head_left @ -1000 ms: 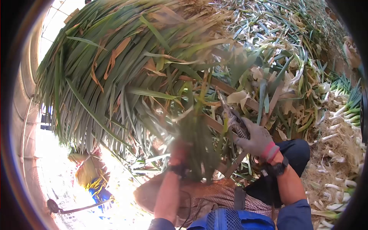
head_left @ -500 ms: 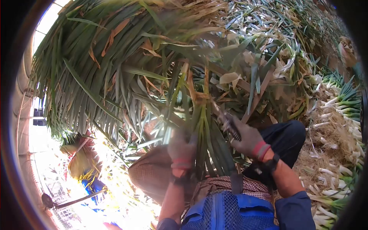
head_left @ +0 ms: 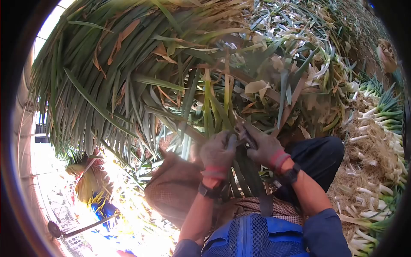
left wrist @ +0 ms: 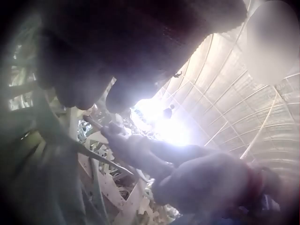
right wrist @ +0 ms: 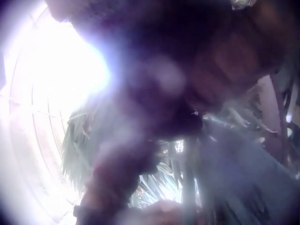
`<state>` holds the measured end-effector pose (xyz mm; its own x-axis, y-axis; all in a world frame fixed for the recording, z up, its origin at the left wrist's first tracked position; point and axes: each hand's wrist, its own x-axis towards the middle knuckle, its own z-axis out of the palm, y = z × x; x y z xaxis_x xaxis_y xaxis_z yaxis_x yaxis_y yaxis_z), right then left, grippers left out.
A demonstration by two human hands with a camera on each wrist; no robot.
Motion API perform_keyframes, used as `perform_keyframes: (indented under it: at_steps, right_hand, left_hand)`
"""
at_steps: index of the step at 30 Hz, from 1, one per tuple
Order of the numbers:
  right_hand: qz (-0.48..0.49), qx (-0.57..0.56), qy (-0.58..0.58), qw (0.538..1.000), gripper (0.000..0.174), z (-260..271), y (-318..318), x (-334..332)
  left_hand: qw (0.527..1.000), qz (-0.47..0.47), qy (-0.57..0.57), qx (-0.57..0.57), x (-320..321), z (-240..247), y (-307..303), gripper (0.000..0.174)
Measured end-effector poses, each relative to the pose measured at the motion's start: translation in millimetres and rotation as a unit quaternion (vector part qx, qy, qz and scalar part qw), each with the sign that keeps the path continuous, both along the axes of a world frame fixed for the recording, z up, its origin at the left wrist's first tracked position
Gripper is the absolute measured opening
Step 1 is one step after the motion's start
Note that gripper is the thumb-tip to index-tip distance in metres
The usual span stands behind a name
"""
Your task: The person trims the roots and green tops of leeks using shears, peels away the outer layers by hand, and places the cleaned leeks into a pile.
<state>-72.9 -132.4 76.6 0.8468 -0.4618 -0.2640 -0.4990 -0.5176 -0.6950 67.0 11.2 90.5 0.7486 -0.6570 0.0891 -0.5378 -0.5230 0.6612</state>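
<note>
My gloved left hand (head_left: 217, 153) grips a few green onions, their yellow-green stalks (head_left: 209, 107) pointing away from me and their dark leaves (head_left: 246, 169) hanging towards my lap. Close at its right, my gloved right hand (head_left: 266, 150) holds a hand tool (head_left: 245, 132) with a narrow tip and dark handle, its fingers curled round it. The tool's tip is right at the stalks beside the left thumb. In the left wrist view the right hand (left wrist: 201, 176) shows behind the dark left glove. The right wrist view is mostly dark glove and glare.
A big heap of long green onion leaves (head_left: 98, 85) stands at the left. Loose leaves and peelings (head_left: 295, 43) cover the ground ahead. Rows of onions with white stems and roots (head_left: 364, 150) lie along the right. A blue mesh bag (head_left: 252, 235) is at my front.
The left hand has moved right and up from my lap along the green onions. The right hand, with the tool, has come in slightly left and down to meet it.
</note>
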Motion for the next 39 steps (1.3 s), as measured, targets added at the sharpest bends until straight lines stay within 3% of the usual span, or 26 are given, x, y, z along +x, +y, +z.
perform_keyframes:
  at_steps: [3, 8, 14, 17, 20, 23, 29, 30, 32, 35, 36, 39]
  right_hand:
    - [-0.004, -0.012, 0.066, 0.998, 0.094, 2.4, -27.1, 30.4]
    - [-0.023, -0.068, 0.036, 0.997, 0.092, -24.1, -59.8, 67.1]
    - [-0.024, -0.080, 0.077, 0.994, 0.079, -12.4, -93.8, 116.2]
    - [-0.007, -0.094, 0.102, 0.990, 0.077, -13.6, -100.9, 128.8]
    - [0.005, -0.104, 0.078, 0.991, 0.085, -24.7, -100.0, 128.8]
    - [-0.011, -0.088, 0.059, 0.994, 0.088, -21.1, -96.4, 129.6]
    - [-0.036, -0.059, 0.059, 0.996, 0.082, -8.8, -98.4, 135.3]
    - [-0.042, -0.056, 0.047, 0.996, 0.079, -4.9, -95.6, 131.9]
    - [0.035, -0.089, 0.083, 0.992, 0.084, 1.9, -90.6, 125.7]
    - [-0.016, -0.160, -0.012, 0.987, 0.081, -43.9, -85.5, 109.7]
    - [-0.022, -0.037, 0.031, 0.999, 0.082, -22.4, -85.7, 99.8]
    - [-0.043, -0.023, 0.055, 0.997, 0.093, 5.8, -76.4, 69.9]
  left_hand:
    - [0.999, -0.031, -0.018, 0.018, 17.9, -7.0, -25.5, 0.032]
    - [0.986, -0.085, -0.016, 0.146, 52.1, -41.9, -59.4, 0.038]
    - [0.960, -0.057, 0.010, 0.275, 69.7, -45.5, -89.1, 0.056]
    - [0.965, -0.029, 0.031, 0.257, 70.9, -40.3, -95.7, 0.062]
    - [0.974, -0.032, -0.051, 0.218, 70.0, -50.9, -96.1, 0.038]
    - [0.951, -0.048, 0.018, 0.306, 75.8, -44.2, -104.2, 0.066]
    - [0.913, -0.015, -0.004, 0.407, 94.8, -69.0, -117.7, 0.054]
    - [0.915, -0.025, -0.017, 0.403, 97.1, -70.2, -113.2, 0.053]
    - [0.928, -0.052, -0.052, 0.365, 96.8, -69.0, -104.7, 0.051]
    - [0.951, -0.034, 0.027, 0.305, 88.9, -36.8, -123.4, 0.059]
    - [0.929, -0.039, 0.026, 0.367, 85.4, -32.8, -120.2, 0.051]
    - [0.902, -0.067, 0.027, 0.425, 72.2, -51.6, -118.9, 0.053]
